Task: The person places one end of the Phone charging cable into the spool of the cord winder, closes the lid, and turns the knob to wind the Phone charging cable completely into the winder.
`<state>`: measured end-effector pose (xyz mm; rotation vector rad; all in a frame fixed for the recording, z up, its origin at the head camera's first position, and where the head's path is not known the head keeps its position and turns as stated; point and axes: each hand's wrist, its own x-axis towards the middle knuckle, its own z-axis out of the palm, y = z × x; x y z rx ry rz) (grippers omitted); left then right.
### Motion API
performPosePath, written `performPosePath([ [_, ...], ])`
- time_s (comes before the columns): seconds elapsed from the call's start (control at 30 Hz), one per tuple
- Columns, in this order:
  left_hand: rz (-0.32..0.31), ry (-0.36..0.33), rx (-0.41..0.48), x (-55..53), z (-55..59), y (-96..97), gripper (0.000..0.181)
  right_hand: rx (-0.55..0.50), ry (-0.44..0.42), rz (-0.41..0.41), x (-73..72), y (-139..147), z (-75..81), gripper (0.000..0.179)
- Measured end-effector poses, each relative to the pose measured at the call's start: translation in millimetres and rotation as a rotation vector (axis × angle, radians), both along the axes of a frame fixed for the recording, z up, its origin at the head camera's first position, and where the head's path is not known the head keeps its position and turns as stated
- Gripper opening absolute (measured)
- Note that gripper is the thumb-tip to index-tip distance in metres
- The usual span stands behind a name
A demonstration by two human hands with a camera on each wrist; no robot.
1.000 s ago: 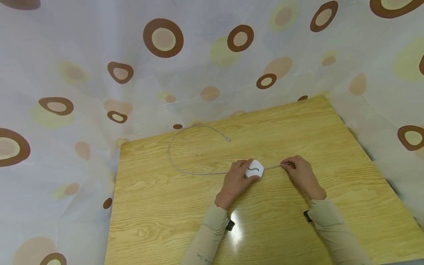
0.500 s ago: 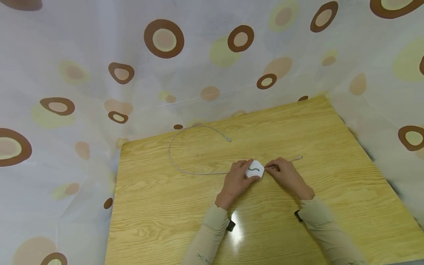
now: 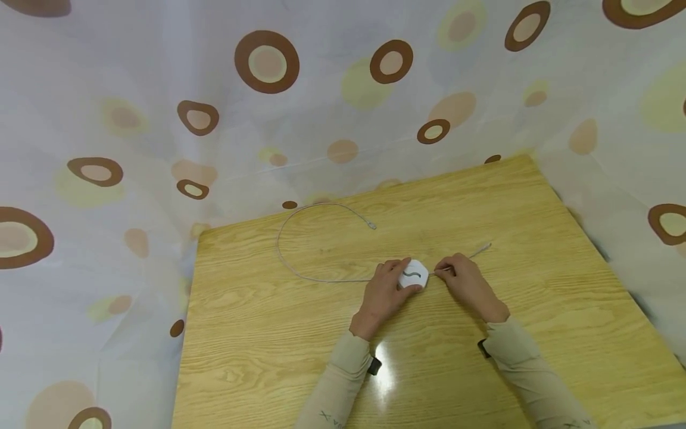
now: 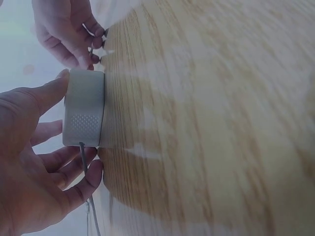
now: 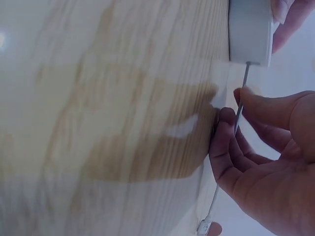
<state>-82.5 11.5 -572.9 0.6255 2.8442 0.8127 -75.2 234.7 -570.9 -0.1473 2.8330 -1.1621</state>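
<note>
A white hexagonal cable reel case (image 3: 417,274), with a dark wavy mark on top, stands on the wooden table. My left hand (image 3: 382,293) grips its sides between thumb and fingers. A thin grey-white cable (image 3: 327,281) comes out at both sides of the case. Just right of the case, my right hand (image 3: 470,289) pinches the short cable length; the right wrist view shows thumb and fingertips on the cable (image 5: 245,76) near its exit slot. Past that hand, the cable ends in a small plug (image 3: 486,246). The left wrist view shows a dimpled patch on the case (image 4: 84,108).
On the left, the longer cable length curves round toward the table's back edge and ends in another plug (image 3: 371,225). A wood-grain table (image 3: 257,357) lies under everything. A white sheet (image 3: 321,107) with brown and yellow spots hangs behind and at both sides.
My right hand has moved left along the cable to beside the case, then slightly back to the right. The right-hand plug has come into view and tilted upward. My left hand stays on the case.
</note>
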Motion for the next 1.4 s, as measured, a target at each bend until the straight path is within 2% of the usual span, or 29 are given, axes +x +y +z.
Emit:
performPosePath([
  [0.23, 0.001, 0.006, 0.001, 0.0, -0.5, -0.7, 0.068, 0.008, 0.014, -0.064, 2.9, 14.2, -3.2, 0.016],
  [0.4, -0.001, -0.006, 0.009, -0.3, -1.6, -0.7, 0.068, 0.007, -0.029, -0.089, 5.2, 22.8, -5.2, 0.021],
  [0.53, 0.005, -0.013, -0.007, -0.5, -2.8, -1.1, 0.069, 0.009, -0.046, -0.06, 4.2, 21.6, -5.0, 0.022],
  [0.77, 0.013, -0.02, -0.003, -0.7, -3.0, -1.2, 0.068, 0.004, 0.002, 0.044, 2.6, 2.7, -8.8, 0.016],
  [0.93, 0.008, -0.03, 0.001, -0.2, -2.5, -0.9, 0.068, 0.005, 0.002, 0.08, 0.8, -9.0, -8.1, 0.016],
  [1.23, 0.008, -0.029, -0.003, -1.0, -2.6, -1.7, 0.068, 0.014, 0.043, 0.037, 1.9, -10.7, -5.8, 0.012],
  [1.4, 0.006, -0.038, -0.006, -1.1, -3.0, -1.7, 0.068, 0.007, 0.038, 0.017, 2.7, -5.9, -6.2, 0.013],
])
